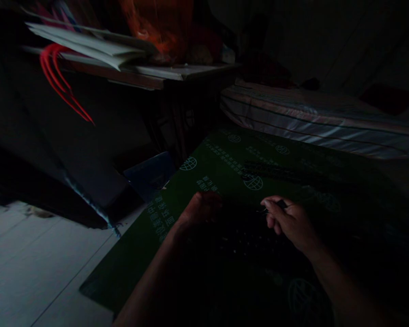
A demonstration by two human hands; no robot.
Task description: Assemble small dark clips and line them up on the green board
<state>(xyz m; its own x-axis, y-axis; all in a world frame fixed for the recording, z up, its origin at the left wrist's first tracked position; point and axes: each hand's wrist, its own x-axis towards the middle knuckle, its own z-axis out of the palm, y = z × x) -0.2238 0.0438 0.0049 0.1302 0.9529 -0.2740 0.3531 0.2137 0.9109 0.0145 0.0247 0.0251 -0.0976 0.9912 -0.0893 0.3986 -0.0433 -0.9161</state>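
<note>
The scene is very dark. My left hand (199,210) is closed and rests on a dark piece of fabric (238,240) that lies on a green printed mat (221,168). Whether it grips the fabric is hidden. My right hand (288,220) is curled, with its fingertips pinching a small dark thing at the fabric's far edge; what that thing is I cannot make out. A dark strip (276,171) lies on the mat beyond both hands.
A table (150,79) with stacked papers (88,43) and hanging red cords (59,81) stands at the upper left. A striped mattress (310,118) runs along the right. Pale floor (30,263) lies left of the mat. A blue object (150,175) sits under the table.
</note>
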